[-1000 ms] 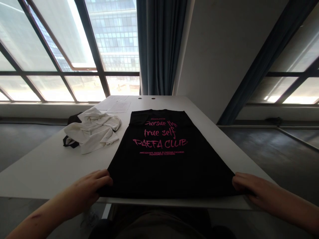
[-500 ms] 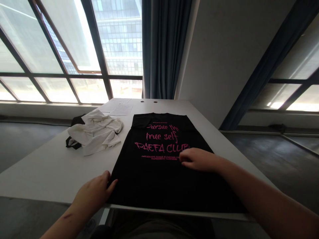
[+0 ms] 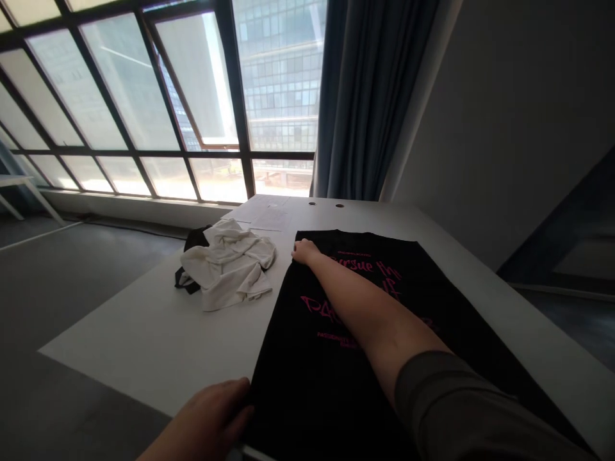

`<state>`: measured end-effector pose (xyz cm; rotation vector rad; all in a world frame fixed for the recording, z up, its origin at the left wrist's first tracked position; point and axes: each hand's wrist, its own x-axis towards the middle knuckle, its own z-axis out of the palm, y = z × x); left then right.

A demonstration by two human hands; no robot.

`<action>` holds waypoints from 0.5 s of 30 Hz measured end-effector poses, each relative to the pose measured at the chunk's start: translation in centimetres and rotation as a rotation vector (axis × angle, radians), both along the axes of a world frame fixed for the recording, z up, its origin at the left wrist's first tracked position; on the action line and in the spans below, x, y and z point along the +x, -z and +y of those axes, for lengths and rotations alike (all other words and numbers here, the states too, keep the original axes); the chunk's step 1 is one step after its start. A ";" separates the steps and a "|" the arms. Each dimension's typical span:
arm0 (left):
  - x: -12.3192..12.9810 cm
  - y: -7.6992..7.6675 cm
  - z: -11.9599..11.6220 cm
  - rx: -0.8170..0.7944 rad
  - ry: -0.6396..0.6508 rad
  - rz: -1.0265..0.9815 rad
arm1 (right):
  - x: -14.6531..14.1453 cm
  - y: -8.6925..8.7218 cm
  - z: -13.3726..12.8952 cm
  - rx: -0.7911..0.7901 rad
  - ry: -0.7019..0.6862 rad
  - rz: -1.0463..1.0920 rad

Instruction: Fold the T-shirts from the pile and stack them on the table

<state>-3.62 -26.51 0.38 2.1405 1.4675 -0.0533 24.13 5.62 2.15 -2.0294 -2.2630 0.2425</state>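
Note:
A black T-shirt [image 3: 288,358] with pink lettering lies flat on the white table, its shoulders toward the window. My right arm reaches across the print, hiding part of the lettering. At the shirt's far left corner, my right hand [image 3: 305,251] has its fingers curled closed on the black cloth. My left hand [image 3: 218,410] is low in the view at the near left edge of the shirt, thumb and fingers pinching the side near the hem. The tips of both hands are partly hidden against the dark fabric.
A crumpled white cloth [image 3: 230,266] lies left of the shirt, with a black item [image 3: 196,240] partly beneath it. Paper sheets [image 3: 269,214] rest on the far part of the white table [image 3: 125,346]. Beyond stand a blue curtain [image 3: 375,96] and a window.
My right hand has moved from the lower right of the print to the far left corner. The view has turned left. My left hand stays at the shirt's near left edge.

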 end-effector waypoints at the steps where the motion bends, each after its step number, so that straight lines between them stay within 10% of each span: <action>1: 0.0 -0.2 0.0 -0.007 0.018 -0.026 | -0.7 0.4 1.4 -0.019 0.025 -0.002; 8: -0.3 0.4 0.2 -0.001 -0.060 -0.257 | -2.6 1.9 7.7 -0.209 0.205 -0.045; 15: 0.4 -1.0 0.3 -0.008 0.013 -0.690 | -1.2 1.7 8.4 -0.103 0.127 -0.026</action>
